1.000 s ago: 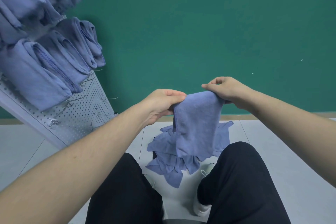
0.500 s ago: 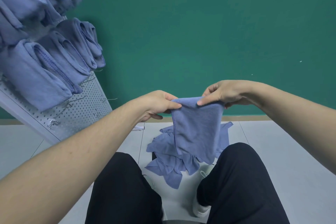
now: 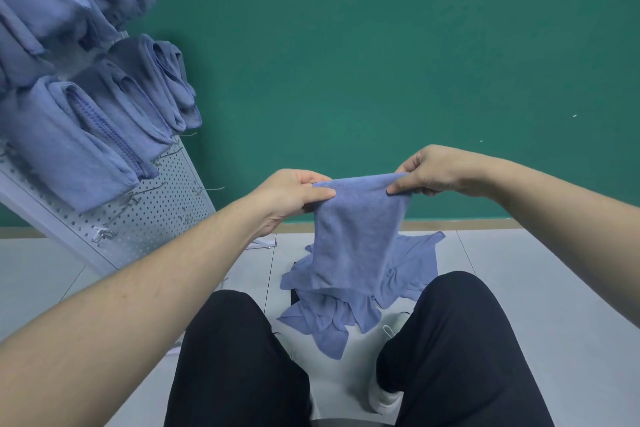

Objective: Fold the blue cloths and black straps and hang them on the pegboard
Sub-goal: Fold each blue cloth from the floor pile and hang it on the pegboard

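The left hand (image 3: 294, 196) pinches one top corner of a blue cloth (image 3: 356, 236), the right hand (image 3: 433, 172) the other, fingers curled on the hem. The cloth is held taut along its top edge, long axis hanging down between the knees. The pegboard (image 3: 162, 204) lies to the left, nearer the left hand (folded cloths (image 3: 79, 149) already hung). A loose pile (image 3: 332, 322) is left on the floor (image 3: 536, 288); green wall (image 3: 381, 62) behind.

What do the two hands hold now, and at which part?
One blue cloth, by its top edge: left hand pinches the left corner, right hand the right corner.
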`<state>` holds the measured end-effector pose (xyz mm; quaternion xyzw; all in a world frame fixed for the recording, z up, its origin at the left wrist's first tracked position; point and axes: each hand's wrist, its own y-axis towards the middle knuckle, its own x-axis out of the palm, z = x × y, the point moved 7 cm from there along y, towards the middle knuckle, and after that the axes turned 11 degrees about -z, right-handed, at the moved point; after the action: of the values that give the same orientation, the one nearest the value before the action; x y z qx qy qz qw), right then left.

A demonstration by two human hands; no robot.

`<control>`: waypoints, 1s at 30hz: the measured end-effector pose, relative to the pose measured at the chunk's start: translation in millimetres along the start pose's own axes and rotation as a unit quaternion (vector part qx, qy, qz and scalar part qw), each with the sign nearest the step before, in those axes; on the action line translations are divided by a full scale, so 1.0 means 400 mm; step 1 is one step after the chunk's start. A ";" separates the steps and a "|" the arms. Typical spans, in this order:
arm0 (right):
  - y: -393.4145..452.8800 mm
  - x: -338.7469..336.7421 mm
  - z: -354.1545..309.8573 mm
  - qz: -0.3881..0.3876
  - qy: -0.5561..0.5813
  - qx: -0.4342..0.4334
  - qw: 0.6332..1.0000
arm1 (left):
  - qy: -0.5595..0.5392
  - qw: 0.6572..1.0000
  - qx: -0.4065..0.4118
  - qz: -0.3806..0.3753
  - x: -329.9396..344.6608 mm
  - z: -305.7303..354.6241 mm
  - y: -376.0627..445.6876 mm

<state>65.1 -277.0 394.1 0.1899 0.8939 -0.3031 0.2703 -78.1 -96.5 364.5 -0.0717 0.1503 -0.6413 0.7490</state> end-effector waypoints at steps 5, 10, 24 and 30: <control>-0.001 -0.008 -0.018 0.033 0.044 -0.049 0.997 | 0.021 0.999 0.016 0.042 -0.010 0.011 -0.010; 0.006 0.010 -0.010 -0.005 0.097 -0.030 0.995 | 0.144 0.981 0.032 0.128 -0.038 0.035 -0.020; 0.014 0.004 -0.023 0.106 0.072 -0.062 0.990 | 0.079 0.990 0.079 0.089 -0.035 0.020 -0.020; 0.026 0.046 -0.035 0.170 0.128 -0.083 0.974 | -0.040 0.986 0.118 0.113 -0.010 0.026 -0.017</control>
<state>50.9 -257.0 387.7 0.3533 0.8975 -0.1510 0.2164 -81.7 -94.5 376.9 0.0091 0.0504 -0.5625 0.8252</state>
